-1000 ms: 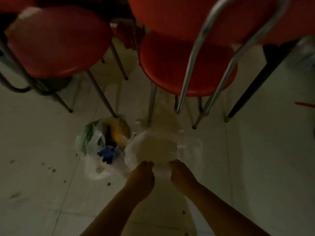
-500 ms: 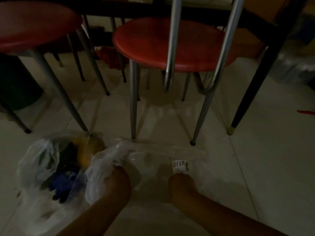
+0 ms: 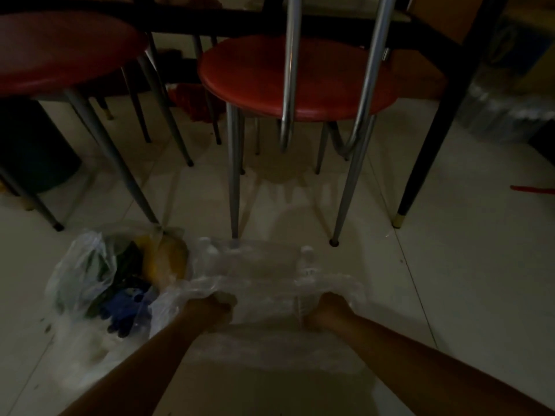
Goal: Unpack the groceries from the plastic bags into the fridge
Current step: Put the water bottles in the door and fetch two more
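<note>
While the light is dim, the head view shows this much:
Left grip: left hand curled round the near rim of the clear, crinkled plastic bag.
Right grip: right hand bunched on the same rim; both hold the mouth stretched between them.
Clear bag: on the pale tiled floor, just beyond both grips; contents too faint to tell.
Second bag: translucent plastic bag with yellow, green and blue goods, just left of the left grip, touching the clear bag.
Beyond grips: red round-seated chair on chrome legs.
</note>
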